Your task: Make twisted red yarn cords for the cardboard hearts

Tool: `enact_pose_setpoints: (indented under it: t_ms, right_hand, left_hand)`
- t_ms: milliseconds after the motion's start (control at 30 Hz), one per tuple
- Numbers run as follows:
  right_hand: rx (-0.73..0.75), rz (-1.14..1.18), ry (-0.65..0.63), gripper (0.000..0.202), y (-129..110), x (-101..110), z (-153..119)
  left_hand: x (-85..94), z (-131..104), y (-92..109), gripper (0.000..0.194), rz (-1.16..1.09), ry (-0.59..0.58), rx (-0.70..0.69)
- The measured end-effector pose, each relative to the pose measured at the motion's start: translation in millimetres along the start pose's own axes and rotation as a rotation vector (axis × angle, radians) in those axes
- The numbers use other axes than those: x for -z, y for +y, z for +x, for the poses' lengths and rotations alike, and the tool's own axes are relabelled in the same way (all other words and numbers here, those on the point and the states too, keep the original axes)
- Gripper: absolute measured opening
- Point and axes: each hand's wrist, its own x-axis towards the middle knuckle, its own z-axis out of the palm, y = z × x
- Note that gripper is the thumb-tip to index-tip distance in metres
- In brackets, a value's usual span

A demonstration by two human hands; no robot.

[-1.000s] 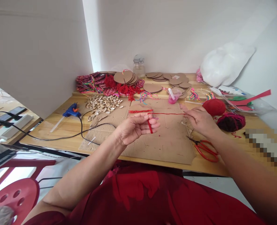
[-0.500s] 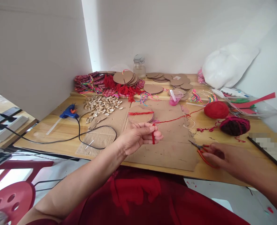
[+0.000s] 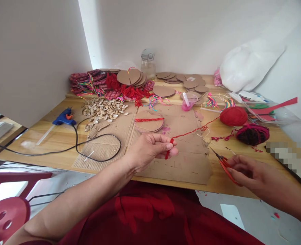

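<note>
Between the thumb and fingers of my left hand (image 3: 152,149) is pinched red yarn (image 3: 171,141), with a short end hanging down. From there the strand runs up and right to the red yarn ball (image 3: 233,116). My right hand (image 3: 252,172) has its fingers closed around the orange handles of small scissors (image 3: 224,163), whose dark blades point up and left, just above the table. Behind my left hand a round cardboard disc (image 3: 149,126) lies flat with a band of red strands across it.
A cardboard sheet (image 3: 183,166) covers the table's middle. At left lie a blue glue gun (image 3: 65,116), its black cable (image 3: 99,160) and peanut shells (image 3: 105,109). A dark yarn ball (image 3: 252,134) sits at right. Stacked cardboard discs (image 3: 128,77) and a glass jar (image 3: 148,64) stand behind.
The scissors have lifted off the table in my right hand and swung steeper. My left hand has shifted slightly right, with the yarn still pinched. The view has moved a little.
</note>
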Motion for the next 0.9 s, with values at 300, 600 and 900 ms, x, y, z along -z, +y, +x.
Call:
enact_pose_setpoints:
  t_ms: [300, 600, 900]
  right_hand:
    - [0.004, 0.351, -0.595, 0.03, -63.0, -11.3, -4.0]
    - [0.057, 0.235, -0.704, 0.035, -81.1, -7.1, 13.8]
    - [0.103, 0.333, -0.773, 0.042, -82.3, -7.9, 22.5]
  left_hand:
    - [-5.7, -3.8, -3.3, 0.02, 0.196, -0.011, -0.064]
    - [-15.1, -9.0, 4.2, 0.016, 0.264, -0.04, -0.039]
    - [-14.2, -6.7, 3.6, 0.014, 0.234, -0.087, -0.027]
